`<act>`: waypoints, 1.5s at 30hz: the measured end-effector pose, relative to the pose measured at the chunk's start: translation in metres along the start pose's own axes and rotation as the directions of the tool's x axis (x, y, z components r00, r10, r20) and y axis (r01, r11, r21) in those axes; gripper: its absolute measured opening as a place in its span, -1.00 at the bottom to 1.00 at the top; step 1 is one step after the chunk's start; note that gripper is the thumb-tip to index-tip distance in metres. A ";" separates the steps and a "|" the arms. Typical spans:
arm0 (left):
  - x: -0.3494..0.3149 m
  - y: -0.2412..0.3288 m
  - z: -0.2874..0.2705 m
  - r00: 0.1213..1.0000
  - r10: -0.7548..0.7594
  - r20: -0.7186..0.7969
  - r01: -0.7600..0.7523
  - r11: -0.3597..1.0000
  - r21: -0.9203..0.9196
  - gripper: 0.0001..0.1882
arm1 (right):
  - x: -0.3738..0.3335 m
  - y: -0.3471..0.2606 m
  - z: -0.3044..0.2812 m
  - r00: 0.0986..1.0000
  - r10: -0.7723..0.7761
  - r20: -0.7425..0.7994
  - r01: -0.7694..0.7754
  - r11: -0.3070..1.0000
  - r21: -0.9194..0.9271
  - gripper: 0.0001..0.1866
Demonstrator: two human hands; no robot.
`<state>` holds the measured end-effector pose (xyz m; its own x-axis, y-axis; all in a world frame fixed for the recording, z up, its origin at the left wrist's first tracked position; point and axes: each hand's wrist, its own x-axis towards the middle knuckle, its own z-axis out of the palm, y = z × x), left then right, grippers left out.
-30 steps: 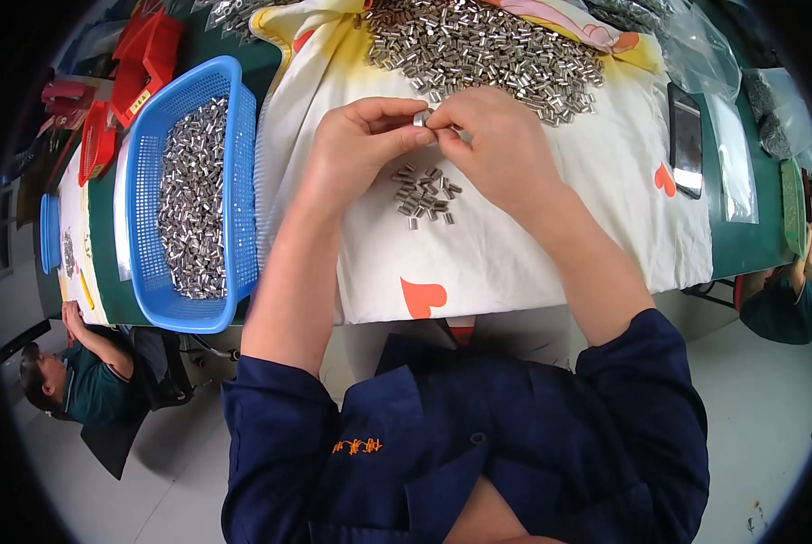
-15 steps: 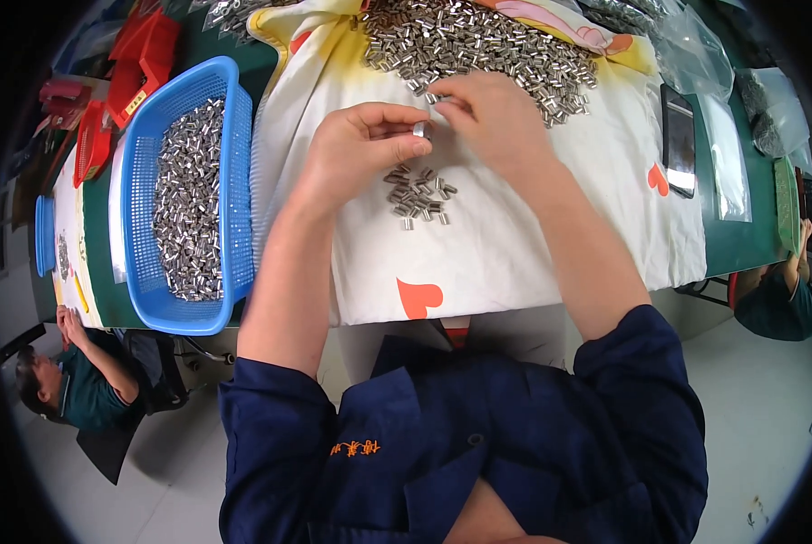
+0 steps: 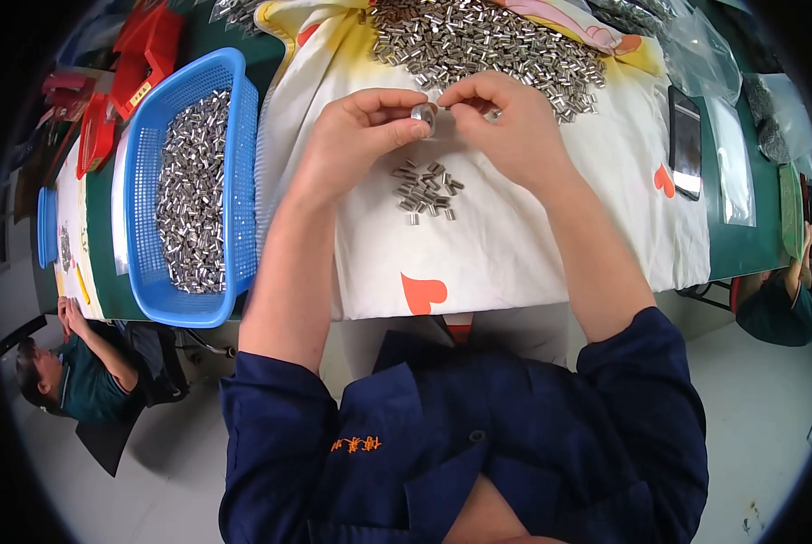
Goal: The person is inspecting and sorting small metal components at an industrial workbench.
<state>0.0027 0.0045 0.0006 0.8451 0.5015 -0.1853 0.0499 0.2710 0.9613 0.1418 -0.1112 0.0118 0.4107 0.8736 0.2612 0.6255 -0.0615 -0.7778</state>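
Observation:
My left hand (image 3: pixel 356 136) pinches a small silver metal sleeve (image 3: pixel 424 116) between thumb and forefinger. My right hand (image 3: pixel 505 127) meets it from the right, its fingertips closed on the same piece. Just below the hands lies a small cluster of metal sleeves (image 3: pixel 427 190) on a white cloth (image 3: pixel 515 245) with orange hearts. Beyond the hands a large heap of the same sleeves (image 3: pixel 487 41) covers the far part of the cloth.
A blue plastic basket (image 3: pixel 143 181) part-filled with metal sleeves stands at the left. Red bins (image 3: pixel 143 45) sit behind it. A dark phone (image 3: pixel 685 140) and clear bags (image 3: pixel 732 172) lie at the right. Seated people are at lower left (image 3: pixel 70 372) and far right (image 3: pixel 787 299).
Both hands have shifted slightly away from me, toward the large heap, still joined on a small metal piece. The cluster below them is more exposed.

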 end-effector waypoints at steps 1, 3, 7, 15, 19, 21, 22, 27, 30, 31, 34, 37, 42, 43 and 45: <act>-0.001 0.000 -0.001 1.000 0.000 -0.007 0.000 1.000 0.001 -0.71 | 0.000 -0.003 -0.002 0.990 0.120 0.071 -0.135 0.950 0.282 -0.88; 0.001 0.002 0.000 1.000 -0.014 0.014 0.015 0.999 -0.029 -0.70 | -0.001 -0.003 -0.004 0.992 0.094 0.085 -0.117 0.938 0.327 -0.86; 0.000 0.000 0.001 1.000 0.010 0.027 -0.010 1.000 -0.026 -0.69 | -0.001 -0.007 -0.003 0.979 0.121 0.163 -0.172 0.921 0.350 -0.89; 0.000 -0.002 0.002 1.000 0.018 -0.020 -0.018 1.000 -0.008 -0.70 | -0.002 -0.002 0.004 0.988 -0.152 -0.037 0.153 0.987 0.037 -0.90; -0.003 0.004 0.000 0.996 -0.010 0.091 0.011 1.000 -0.017 -0.71 | 0.004 -0.002 -0.013 0.952 0.134 0.276 -0.223 0.920 0.323 -0.90; -0.004 0.005 0.000 0.989 -0.073 0.128 0.073 0.997 0.002 -0.71 | 0.006 0.003 -0.015 0.933 0.170 0.318 -0.267 0.918 0.292 -0.89; -0.005 0.005 0.001 0.990 -0.068 0.127 0.068 0.998 0.002 -0.71 | 0.007 0.008 -0.015 0.943 0.184 0.277 -0.264 0.920 0.289 -0.89; -0.002 0.002 0.004 0.986 -0.102 0.131 0.074 0.977 0.202 -0.73 | 0.011 0.026 0.005 0.961 -0.262 -0.086 0.218 0.914 -0.344 -0.91; -0.001 0.000 0.004 0.992 -0.068 0.109 0.058 0.994 0.093 -0.73 | 0.009 0.026 0.019 0.966 -0.254 -0.050 0.212 0.887 -0.411 -0.91; 0.000 -0.001 0.004 0.992 -0.068 0.110 0.058 0.994 0.093 -0.73 | 0.008 0.027 0.021 0.958 -0.281 -0.052 0.225 0.854 -0.468 -0.91; 0.001 0.001 0.002 0.995 -0.069 0.071 0.064 0.996 0.065 -0.71 | 0.005 0.025 0.019 0.979 -0.201 -0.021 0.168 0.868 -0.467 -0.91; 0.001 0.001 0.003 0.999 -0.027 0.026 0.026 0.999 0.034 -0.73 | 0.005 0.018 0.014 0.987 -0.161 -0.019 0.134 0.873 -0.468 -0.91; 0.002 0.001 0.001 1.000 -0.022 -0.013 0.022 0.999 0.039 -0.71 | 0.006 0.021 0.013 0.977 -0.205 -0.051 0.158 0.869 -0.469 -0.91; 0.002 0.000 0.001 1.000 -0.022 -0.013 0.022 0.999 0.039 -0.71 | 0.005 0.022 0.014 0.969 -0.245 -0.041 0.193 0.848 -0.494 -0.91; 0.002 -0.001 0.000 1.000 -0.013 -0.020 0.013 1.000 0.019 -0.71 | 0.004 0.018 0.011 0.983 -0.183 0.020 0.168 0.849 -0.502 -0.91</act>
<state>0.0045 0.0052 -0.0009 0.8338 0.5140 -0.2015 0.0712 0.2619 0.9625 0.1473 -0.1037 -0.0077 0.2763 0.8795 0.3875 0.9325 -0.1478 -0.3296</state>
